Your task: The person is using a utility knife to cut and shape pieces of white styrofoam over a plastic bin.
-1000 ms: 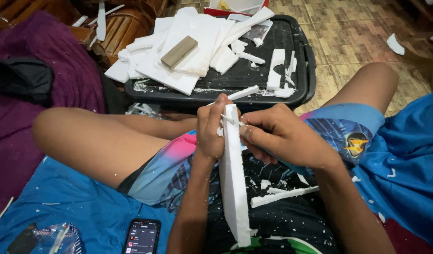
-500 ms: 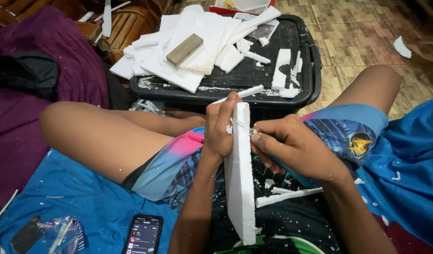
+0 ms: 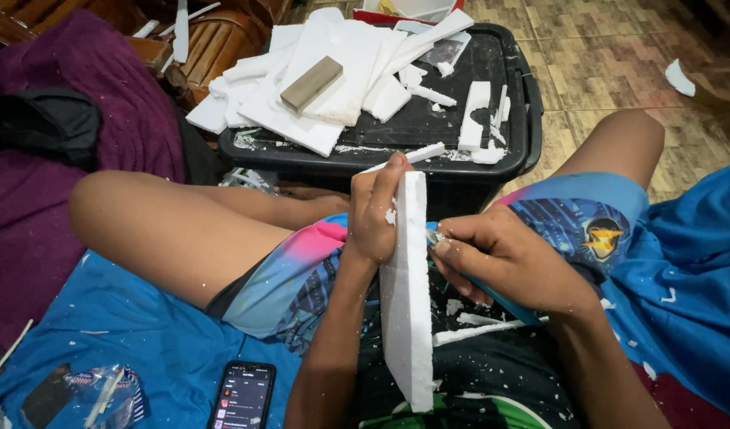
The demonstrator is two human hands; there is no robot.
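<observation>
1. we are holding a foam slab (image 3: 407, 294) on edge over our lap, its lower end resting near our belly and its top end up by our left hand (image 3: 374, 214).
2. our left hand is wrapping the slab's upper part, thumb and fingers pinching it from the left side.
3. our right hand (image 3: 512, 262) is closing around a blue-handled tool (image 3: 492, 292), pressing its tip against the slab's right edge near the top; the blade itself is hidden, so we cannot tell its kind.
4. as we judge it, we are trimming or shaving that edge, early along its length.
5. the next move is calling for a firm left grip and a slow, light stroke along the edge, blade clear of the left fingers.
6. beyond our knees, a black bin (image 3: 520, 95) is carrying foam offcuts (image 3: 317, 71) and a block (image 3: 311, 83); a phone (image 3: 242, 394) is lying on the blue cloth (image 3: 127, 326).
</observation>
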